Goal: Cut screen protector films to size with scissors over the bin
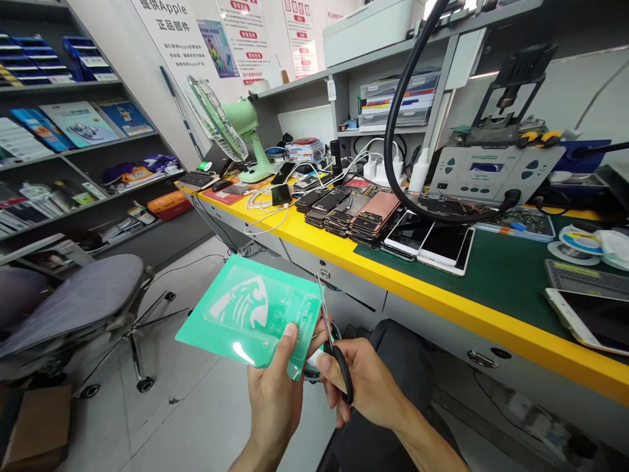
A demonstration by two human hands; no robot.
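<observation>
My left hand [278, 387] pinches a flat green packet [255, 308] by its near edge, thumb on top. The packet is printed in white with a shield shape and the word "HYDROGEL". In my right hand [366, 377] is a pair of scissors [339, 364] with black handles. Their thin metal blades point away from me along the packet's right edge; whether they touch it is hard to tell. Something white shows between my right thumb and the packet, too hidden to name. A dark round bin is partly visible below my hands.
A yellow-edged workbench [491, 295] runs along the right, bearing stacked phones [368, 219], white tablets [445, 246], cables and a grey repair station [491, 170]. A green fan [246, 128] stands farther back. To the left are a grey chair [78, 298] and shelves [78, 154].
</observation>
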